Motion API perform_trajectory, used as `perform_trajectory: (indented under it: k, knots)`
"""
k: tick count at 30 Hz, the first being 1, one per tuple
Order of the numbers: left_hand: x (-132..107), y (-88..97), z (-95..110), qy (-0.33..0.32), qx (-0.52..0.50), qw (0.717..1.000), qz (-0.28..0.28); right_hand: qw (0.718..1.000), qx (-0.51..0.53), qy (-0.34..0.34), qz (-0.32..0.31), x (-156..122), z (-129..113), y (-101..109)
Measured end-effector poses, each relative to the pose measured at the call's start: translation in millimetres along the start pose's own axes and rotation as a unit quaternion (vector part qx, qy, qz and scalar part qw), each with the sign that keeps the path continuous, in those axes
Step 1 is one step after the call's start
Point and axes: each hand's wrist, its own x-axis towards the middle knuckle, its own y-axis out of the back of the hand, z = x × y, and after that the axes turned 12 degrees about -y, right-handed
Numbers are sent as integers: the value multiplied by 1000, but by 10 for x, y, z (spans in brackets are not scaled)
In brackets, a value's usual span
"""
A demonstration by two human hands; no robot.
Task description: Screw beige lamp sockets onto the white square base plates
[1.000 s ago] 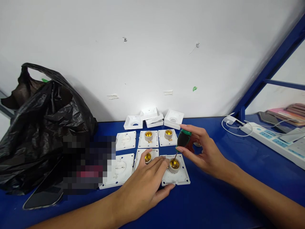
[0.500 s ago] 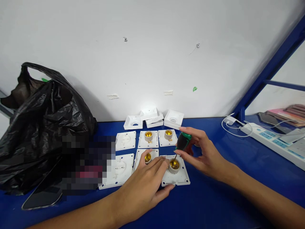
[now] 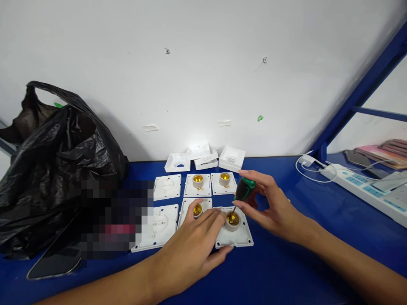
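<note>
My right hand (image 3: pixel 271 203) pinches a screwdriver (image 3: pixel 244 189) with a black and green handle. Its thin shaft slants down into the brass-lined lamp socket (image 3: pixel 232 227), where the tip is lost among the metal parts. That round socket sits on a white square base plate (image 3: pixel 241 238) lying on the table. My left hand (image 3: pixel 195 243) grips this plate at its left side, thumb by the near edge and fingertips against the socket. Partly hidden behind my left fingers is another plate (image 3: pixel 186 207) with a brass socket (image 3: pixel 197 209).
Behind are plates with sockets (image 3: pixel 197 181) (image 3: pixel 224 178); bare plates (image 3: pixel 167 186) (image 3: pixel 159 228) lie left. White box covers (image 3: pixel 232 157) are stacked by the wall. A black plastic bag (image 3: pixel 63 169) and phone (image 3: pixel 55 260) are left; a power strip (image 3: pixel 356 180) with cables is right.
Both hands keep nearly the same places, with the screwdriver still in the socket. Its handle has turned slightly in my right fingers.
</note>
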Motion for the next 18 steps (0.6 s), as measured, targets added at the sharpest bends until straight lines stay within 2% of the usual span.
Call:
perform_trajectory:
  k: [18]
  knots:
    - [-17,-9,3,-1,2,1000,-5,999,-10,15,-27,-4,-35,32]
